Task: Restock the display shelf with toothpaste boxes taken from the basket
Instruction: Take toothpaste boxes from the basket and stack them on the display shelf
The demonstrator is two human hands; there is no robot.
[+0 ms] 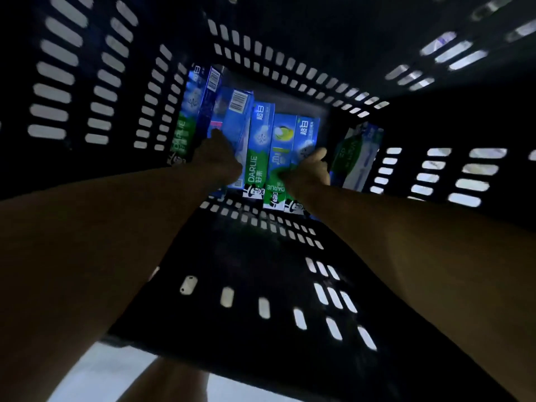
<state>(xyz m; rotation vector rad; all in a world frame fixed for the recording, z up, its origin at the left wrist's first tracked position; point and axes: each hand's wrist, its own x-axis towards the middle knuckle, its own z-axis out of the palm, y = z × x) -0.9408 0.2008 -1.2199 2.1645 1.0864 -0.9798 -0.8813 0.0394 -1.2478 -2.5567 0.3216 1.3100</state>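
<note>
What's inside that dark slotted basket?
Toothpaste boxes lie side by side in the basket, another box leaning at its right wall. The left hand touches them, the right hand grips some; whatever lies beneath is covered.

- On my feed both arms come in bare: the left forearm (101, 227) and the right forearm (420, 242) are uncovered from the frame edge to the wrist.
- The left hand (216, 159) and the right hand (309, 169) are bare as well. The picture is dim and smeared there, so I cannot make out finer marks.
- Low in the frame I see another bare limb (165, 381), blurred; which part it is I cannot tell.
</note>
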